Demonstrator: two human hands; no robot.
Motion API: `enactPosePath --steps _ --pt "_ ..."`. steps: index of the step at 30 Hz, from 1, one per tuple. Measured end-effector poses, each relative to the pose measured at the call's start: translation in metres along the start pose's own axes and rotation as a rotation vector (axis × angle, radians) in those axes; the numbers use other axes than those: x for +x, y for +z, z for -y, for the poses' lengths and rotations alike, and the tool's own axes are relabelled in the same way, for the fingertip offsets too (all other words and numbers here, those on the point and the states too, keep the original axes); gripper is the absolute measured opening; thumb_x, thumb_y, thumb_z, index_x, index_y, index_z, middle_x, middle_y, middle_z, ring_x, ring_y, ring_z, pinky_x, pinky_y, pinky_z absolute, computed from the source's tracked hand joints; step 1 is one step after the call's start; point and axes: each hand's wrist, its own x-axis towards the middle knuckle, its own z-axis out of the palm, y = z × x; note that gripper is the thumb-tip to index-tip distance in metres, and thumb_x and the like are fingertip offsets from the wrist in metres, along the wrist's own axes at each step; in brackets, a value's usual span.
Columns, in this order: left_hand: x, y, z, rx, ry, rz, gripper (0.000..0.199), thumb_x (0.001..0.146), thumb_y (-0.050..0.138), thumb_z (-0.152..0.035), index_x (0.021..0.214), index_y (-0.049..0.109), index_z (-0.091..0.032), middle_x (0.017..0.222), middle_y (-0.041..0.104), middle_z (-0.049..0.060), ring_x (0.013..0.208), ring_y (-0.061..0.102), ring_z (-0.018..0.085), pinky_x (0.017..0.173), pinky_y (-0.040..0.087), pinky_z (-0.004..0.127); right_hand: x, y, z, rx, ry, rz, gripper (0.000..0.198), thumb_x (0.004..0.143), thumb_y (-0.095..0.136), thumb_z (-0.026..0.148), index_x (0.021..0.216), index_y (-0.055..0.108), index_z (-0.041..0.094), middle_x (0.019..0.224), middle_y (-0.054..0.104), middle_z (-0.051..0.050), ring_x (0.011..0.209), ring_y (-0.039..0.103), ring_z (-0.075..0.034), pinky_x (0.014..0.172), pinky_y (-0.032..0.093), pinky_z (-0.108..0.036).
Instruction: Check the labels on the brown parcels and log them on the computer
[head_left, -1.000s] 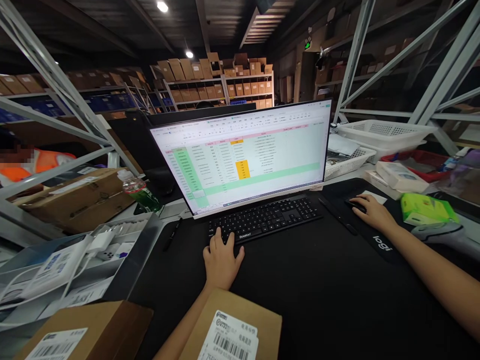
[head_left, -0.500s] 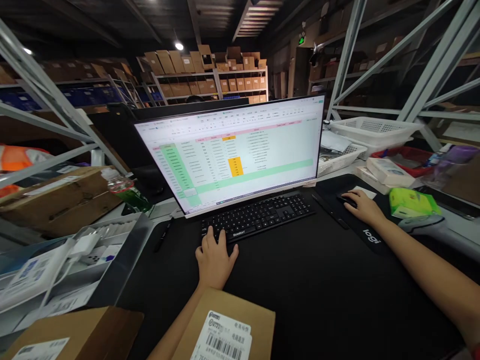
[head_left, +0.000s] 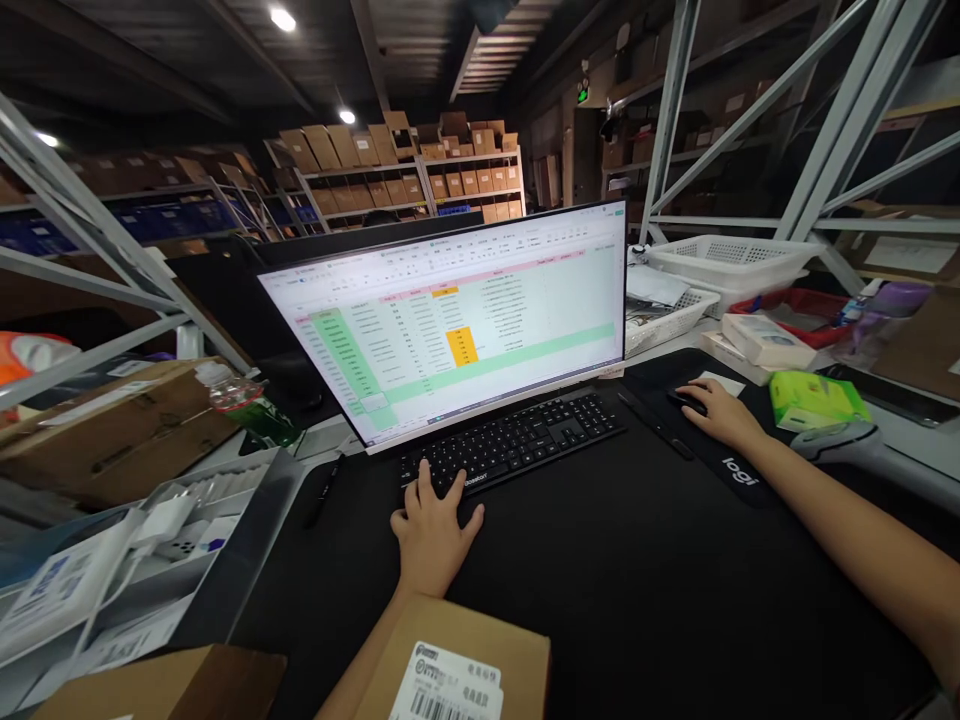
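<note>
My left hand (head_left: 431, 535) is open, fingers spread, with its fingertips at the lower left keys of a black keyboard (head_left: 551, 445). My right hand (head_left: 721, 412) rests curled over a black computer mouse (head_left: 686, 402) on a black "logi" mouse pad (head_left: 757, 440). Behind the keyboard stands a monitor (head_left: 540, 290) showing a spreadsheet with green, pink and orange cells. A cardboard box (head_left: 495, 635) with a white barcode label sits in front, partly covering my left forearm.
Another cardboard box (head_left: 195, 675) lies at lower left, near a tray (head_left: 247, 520) of chargers and papers. A green-liquid bottle (head_left: 251, 405) stands behind. At right are white baskets (head_left: 731, 255), a green packet (head_left: 817, 400) and a grey handheld device (head_left: 840, 440).
The view has shifted slightly, so the monitor sits a little further left and lower. The fingers of my left hand have spread somewhat at the keys. My right hand stays on the mouse.
</note>
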Motion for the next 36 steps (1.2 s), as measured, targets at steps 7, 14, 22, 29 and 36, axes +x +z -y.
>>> enactPosePath --steps 7,14,22,29,36 --pt "-0.002 -0.004 -0.001 0.039 0.019 -0.047 0.047 0.095 0.058 -0.048 0.138 0.063 -0.032 0.163 0.031 0.022 0.136 0.045 0.039 0.097 0.045 0.056 0.001 0.006 -0.005 0.014 0.007 -0.010 0.045 0.093 0.051 0.046 0.130 0.067 0.025 0.131 0.057 -0.013 0.111 0.065 -0.033 0.088 0.059 -0.046" --pt "-0.002 0.001 0.003 0.047 0.028 -0.027 0.049 0.097 0.054 -0.045 0.142 0.060 -0.029 0.151 0.048 0.021 0.133 0.048 0.038 0.097 0.046 0.055 0.003 0.002 0.000 -0.025 0.093 -0.006 0.045 0.094 0.051 0.047 0.131 0.065 0.025 0.129 0.058 -0.013 0.109 0.066 -0.032 0.089 0.059 -0.044" --pt "-0.001 0.007 0.005 0.066 0.055 -0.042 0.048 0.099 0.048 -0.042 0.144 0.058 -0.028 0.142 0.056 0.020 0.127 0.051 0.037 0.094 0.045 0.054 0.002 -0.007 0.012 -0.032 0.135 0.029 0.043 0.095 0.051 0.043 0.132 0.063 0.025 0.132 0.055 -0.013 0.110 0.066 -0.029 0.095 0.057 -0.041" --pt "-0.003 0.007 0.005 0.065 0.044 -0.028 0.047 0.099 0.049 -0.042 0.144 0.059 -0.029 0.144 0.055 0.018 0.128 0.050 0.036 0.096 0.044 0.053 0.002 -0.004 0.008 -0.024 0.139 0.024 0.043 0.094 0.051 0.044 0.131 0.064 0.025 0.131 0.055 -0.013 0.110 0.066 -0.030 0.094 0.057 -0.041" --pt "-0.003 0.004 0.004 0.060 0.039 -0.012 0.048 0.100 0.047 -0.042 0.145 0.057 -0.028 0.145 0.055 0.018 0.129 0.050 0.035 0.097 0.044 0.053 0.002 -0.003 0.004 -0.033 0.126 0.003 0.044 0.094 0.049 0.046 0.129 0.064 0.024 0.129 0.057 -0.013 0.111 0.066 -0.031 0.092 0.058 -0.045"
